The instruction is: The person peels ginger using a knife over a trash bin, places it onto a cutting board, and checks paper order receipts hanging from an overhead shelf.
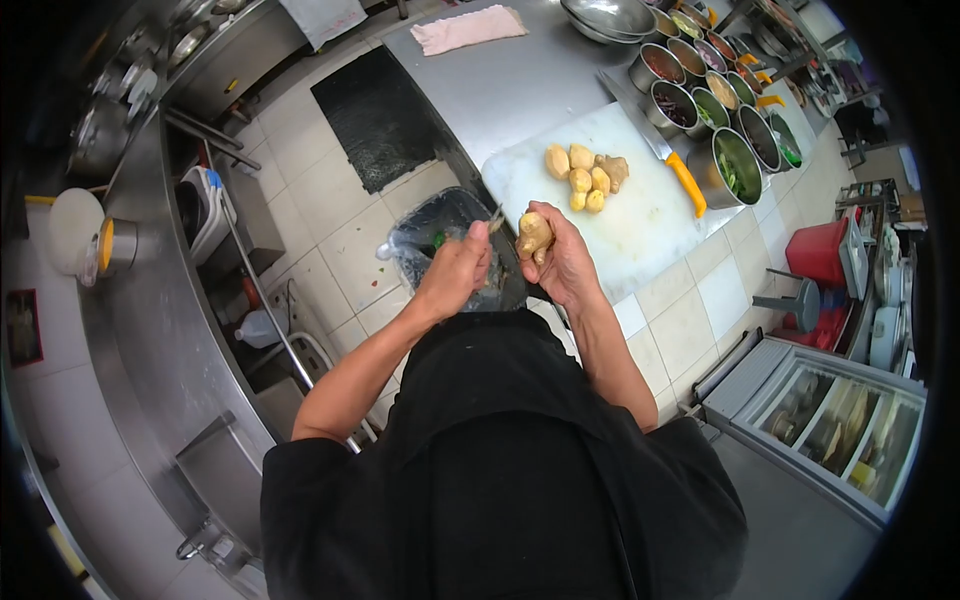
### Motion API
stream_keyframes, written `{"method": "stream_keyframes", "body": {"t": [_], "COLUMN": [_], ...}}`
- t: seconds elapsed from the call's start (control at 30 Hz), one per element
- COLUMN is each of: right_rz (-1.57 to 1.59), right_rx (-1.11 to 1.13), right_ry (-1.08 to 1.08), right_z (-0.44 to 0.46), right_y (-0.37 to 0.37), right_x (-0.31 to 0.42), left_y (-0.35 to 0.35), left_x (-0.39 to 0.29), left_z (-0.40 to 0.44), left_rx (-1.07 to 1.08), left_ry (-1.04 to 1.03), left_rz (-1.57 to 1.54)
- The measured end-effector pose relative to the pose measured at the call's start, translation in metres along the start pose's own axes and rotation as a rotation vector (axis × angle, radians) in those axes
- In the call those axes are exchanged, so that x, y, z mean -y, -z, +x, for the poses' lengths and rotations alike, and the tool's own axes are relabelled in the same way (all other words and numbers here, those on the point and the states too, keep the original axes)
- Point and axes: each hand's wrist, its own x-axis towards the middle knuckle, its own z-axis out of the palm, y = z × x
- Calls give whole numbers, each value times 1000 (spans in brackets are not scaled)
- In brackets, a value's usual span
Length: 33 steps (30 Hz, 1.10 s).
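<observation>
L hand [456, 272] clamped on small tool [497, 215], type unclear; R hand [568, 262] clamped on ginger pc. [535, 236] by board's [655, 225] L edge

Held ginger [534, 236] — knobbly, tan; ginger pieces [581, 180] — clustered on board [640, 240]

Bright, even light on the white cutting board [645, 232], ginger [580, 180] on it reading clearly! Beyond it, the steel tabletop [490, 90] gleams softly; left of it, the bin [422, 222] sinks darker; far left, the long counter [150, 330] bows with lens distortion, and black swallows the corners.
</observation>
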Motion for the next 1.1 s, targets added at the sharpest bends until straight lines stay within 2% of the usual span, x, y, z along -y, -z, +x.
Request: {"method": "stream_keyframes", "body": {"t": [0.07, 0.17, 0.27, 0.37, 0.47, 0.57, 0.87, 1.1], "right_rz": [1, 22, 65, 67, 67, 58, 0, -21], "right_rx": [38, 131, 117, 89, 67, 97, 86, 63], "right_ry": [-2, -89, -157, -183, -153, -142, -97, -51], "right_z": [1, 7, 1, -3, -7, -7, -9, -14], "right_y": [4, 15, 5, -5, -14, -8, -3, -13], "right_x": [0, 0, -1, -3, -4, -8, -10, -10], "left_y": [3, 4, -6, -2, 1, 2, 6, 8], "left_x": [0, 4, -1, -34, -40, -53, -57, -44], "left_z": [-4, -4, 0, -3, 8, 10, 15, 21], "left_rx": [89, 17, -253, -263, -326, -312, -213, -194], "left_ry": [131, 170, -255, -485, -647, -691, -650, -679], "left_rz": [-186, -203, 231, 629, 762, 848, 918, 928]}}
